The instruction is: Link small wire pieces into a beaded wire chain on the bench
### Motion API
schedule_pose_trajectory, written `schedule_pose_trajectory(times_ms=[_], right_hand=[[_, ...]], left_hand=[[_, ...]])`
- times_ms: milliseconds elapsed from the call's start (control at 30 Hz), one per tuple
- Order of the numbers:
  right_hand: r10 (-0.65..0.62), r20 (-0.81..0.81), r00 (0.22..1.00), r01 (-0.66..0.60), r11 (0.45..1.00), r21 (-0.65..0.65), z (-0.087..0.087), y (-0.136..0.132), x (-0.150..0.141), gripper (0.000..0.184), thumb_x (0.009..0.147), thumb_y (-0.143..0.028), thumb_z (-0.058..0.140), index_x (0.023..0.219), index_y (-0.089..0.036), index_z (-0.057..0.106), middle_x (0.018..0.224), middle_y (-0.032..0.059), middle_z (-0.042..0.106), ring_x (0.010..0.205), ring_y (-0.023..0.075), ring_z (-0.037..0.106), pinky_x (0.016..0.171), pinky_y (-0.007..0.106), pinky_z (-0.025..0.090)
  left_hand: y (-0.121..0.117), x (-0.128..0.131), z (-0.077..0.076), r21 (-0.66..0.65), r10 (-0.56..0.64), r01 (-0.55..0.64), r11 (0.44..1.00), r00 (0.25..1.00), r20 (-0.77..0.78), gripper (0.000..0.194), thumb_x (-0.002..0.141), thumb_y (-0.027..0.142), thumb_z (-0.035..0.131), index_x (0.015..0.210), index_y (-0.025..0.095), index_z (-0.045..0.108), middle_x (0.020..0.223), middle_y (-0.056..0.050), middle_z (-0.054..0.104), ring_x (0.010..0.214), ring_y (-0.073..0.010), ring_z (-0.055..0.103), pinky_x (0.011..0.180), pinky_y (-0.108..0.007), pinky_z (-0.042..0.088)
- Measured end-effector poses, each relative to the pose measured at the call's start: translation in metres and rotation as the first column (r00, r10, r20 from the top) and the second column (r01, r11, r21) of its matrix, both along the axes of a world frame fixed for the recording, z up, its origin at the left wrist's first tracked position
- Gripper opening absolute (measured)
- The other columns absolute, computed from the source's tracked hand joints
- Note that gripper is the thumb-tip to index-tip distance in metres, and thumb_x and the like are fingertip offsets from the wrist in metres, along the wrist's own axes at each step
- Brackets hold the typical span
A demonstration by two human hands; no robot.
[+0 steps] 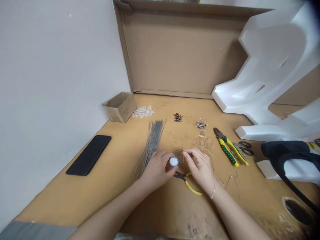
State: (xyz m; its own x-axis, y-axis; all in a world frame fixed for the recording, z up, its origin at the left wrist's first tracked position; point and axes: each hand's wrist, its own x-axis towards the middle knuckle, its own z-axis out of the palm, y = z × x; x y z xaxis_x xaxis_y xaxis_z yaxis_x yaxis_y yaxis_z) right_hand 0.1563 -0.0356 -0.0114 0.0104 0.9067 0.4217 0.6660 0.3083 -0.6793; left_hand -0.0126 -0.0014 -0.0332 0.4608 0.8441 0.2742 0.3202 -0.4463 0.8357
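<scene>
A small workshop — pliers (226, 151), scissors (246, 147) and bundled wires (153, 136) show it.

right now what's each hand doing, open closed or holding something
Left hand: closed around a blue-rimmed cylinder with a white top.
Right hand: closed, pinching what looks like thin wire.

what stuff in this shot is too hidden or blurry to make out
Head view:
- Lower part of the blue-rimmed cylinder: behind its top and the left hand.
- What the right hand may be pinching: too small, blurred.
- Rest of the black strapped object: cut off by the right edge.
</scene>
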Motion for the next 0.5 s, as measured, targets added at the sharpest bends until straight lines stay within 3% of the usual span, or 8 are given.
schedule_pose_trajectory(times_ms=[300,500], right_hand=[[-0.005,-0.062,0.998,0.002,0.999,-0.044,-0.0071,0.0029,-0.0003,0.024,0.087,-0.030,0.044,0.072,-0.020,0.058,0.076,0.0050,0.064,0.071,0.0177,0.059,0.069,0.030,0.046],[0.006,-0.101,0.995,-0.012,0.998,-0.064,-0.0104,0.0030,-0.0012,0.023,0.086,-0.032,0.045,0.072,-0.020,0.058,0.076,0.0050,0.064,0.070,0.0174,0.059,0.068,0.029,0.046]], left_hand=[[-0.0017,-0.0011,0.0043,0.067,0.005,-0.003,0.998,1.000,-0.028,0.022,0.072,0.023,0.059,0.094,0.024,0.061,0.091,-0.006,0.062,0.088,-0.0243,0.052,0.086,-0.037,0.030],[-0.0018,-0.0016,0.0034,0.013,0.005,-0.006,1.000,0.999,0.035,0.023,0.071,0.025,0.060,0.094,0.024,0.062,0.092,-0.006,0.063,0.089,-0.0246,0.052,0.088,-0.038,0.030]])
